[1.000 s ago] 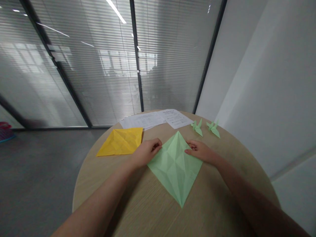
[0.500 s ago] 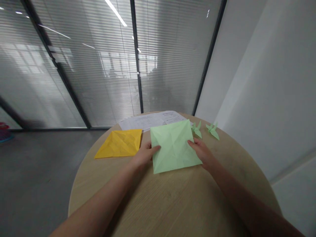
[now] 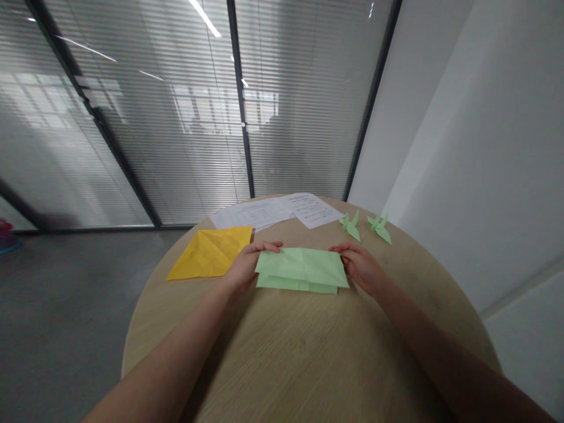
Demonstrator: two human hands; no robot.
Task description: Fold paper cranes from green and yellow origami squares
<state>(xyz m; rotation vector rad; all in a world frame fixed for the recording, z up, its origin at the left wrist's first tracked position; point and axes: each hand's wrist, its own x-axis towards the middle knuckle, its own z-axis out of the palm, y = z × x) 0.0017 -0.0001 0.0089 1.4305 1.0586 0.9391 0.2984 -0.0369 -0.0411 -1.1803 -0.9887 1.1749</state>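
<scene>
A creased sheet of light green origami paper [image 3: 304, 269] is bent over into two layers, its fold at the far side and the lower layer showing under the near edge. My left hand [image 3: 248, 264] grips its left end, fingers along the top. At the right end, my right hand [image 3: 356, 265] pinches the far corner of the fold. Just left of my left hand lies a creased yellow sheet of paper [image 3: 215, 252]. Two folded green paper cranes [image 3: 351, 226] sit beyond my right hand, the other crane [image 3: 380, 228] farther right.
Printed white sheets [image 3: 308, 210] lie at the far edge of the round wooden table [image 3: 304, 358]. Behind it stands a glass partition with blinds [image 3: 185, 147], and a white wall [image 3: 476, 158] rises on the right.
The green paper was held up flat and facing me; now it is doubled over and lower. Both hands have shifted to the ends of its fold, uncovering more of the printed sheets.
</scene>
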